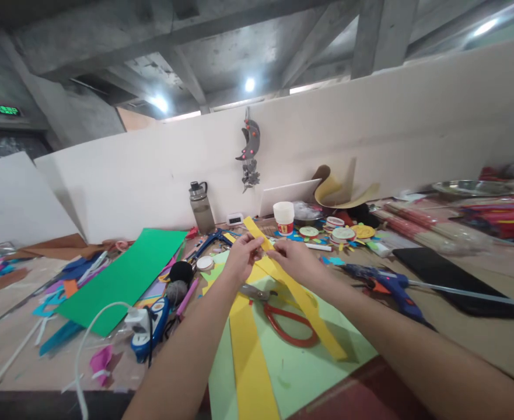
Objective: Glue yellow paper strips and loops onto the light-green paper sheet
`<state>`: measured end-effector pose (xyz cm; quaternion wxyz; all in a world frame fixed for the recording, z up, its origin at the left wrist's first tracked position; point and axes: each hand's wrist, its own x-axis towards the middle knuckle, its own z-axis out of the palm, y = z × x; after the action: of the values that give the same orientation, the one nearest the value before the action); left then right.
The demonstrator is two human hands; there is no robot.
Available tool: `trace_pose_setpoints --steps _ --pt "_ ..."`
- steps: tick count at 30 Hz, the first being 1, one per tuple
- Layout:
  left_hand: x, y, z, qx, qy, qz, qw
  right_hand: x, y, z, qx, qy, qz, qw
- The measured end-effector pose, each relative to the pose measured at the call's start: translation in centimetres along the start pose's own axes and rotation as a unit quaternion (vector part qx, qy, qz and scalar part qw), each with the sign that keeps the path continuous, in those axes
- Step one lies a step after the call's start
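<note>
My left hand (242, 255) and my right hand (295, 260) both pinch a long yellow foam strip (303, 297) above the table. The strip's far end sticks up between my thumbs, and its near end trails down to the right. Beneath it lie a light green sheet (303, 364), a wider yellow strip (250, 361) and red-handled scissors (285, 321).
A green foam sheet (128, 274) lies at the left beside a white charger and cable (136, 324). A blue glue gun (390, 286) and a black pad (455, 280) lie at the right. A bottle (201, 208), a paper cup (283, 217) and round paper pieces stand by the white back wall.
</note>
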<state>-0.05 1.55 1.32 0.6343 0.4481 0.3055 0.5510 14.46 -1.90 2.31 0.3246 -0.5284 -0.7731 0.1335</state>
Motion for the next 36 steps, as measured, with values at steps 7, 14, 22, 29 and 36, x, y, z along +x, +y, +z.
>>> trace_pose_setpoints --steps 7,14,22,29,36 --pt "0.0 0.0 0.4 0.018 0.041 0.005 0.999 -1.2 0.2 -0.4 0.01 -0.011 0.0 1.0" --pt "0.4 0.7 -0.2 -0.032 0.094 0.011 0.995 -2.0 -0.3 -0.6 0.016 -0.006 -0.002 1.0" --pt "0.3 0.0 -0.1 0.015 0.003 -0.02 1.0 -2.0 0.0 -0.5 0.058 0.0 0.002 0.998" --pt "0.7 0.3 -0.2 0.011 0.064 0.04 0.997 -1.6 0.5 -0.2 0.124 -0.038 0.011 0.992" --pt "0.2 -0.2 0.3 0.012 0.009 -0.026 1.0 -1.4 1.0 -0.2 0.144 -0.048 0.025 0.988"
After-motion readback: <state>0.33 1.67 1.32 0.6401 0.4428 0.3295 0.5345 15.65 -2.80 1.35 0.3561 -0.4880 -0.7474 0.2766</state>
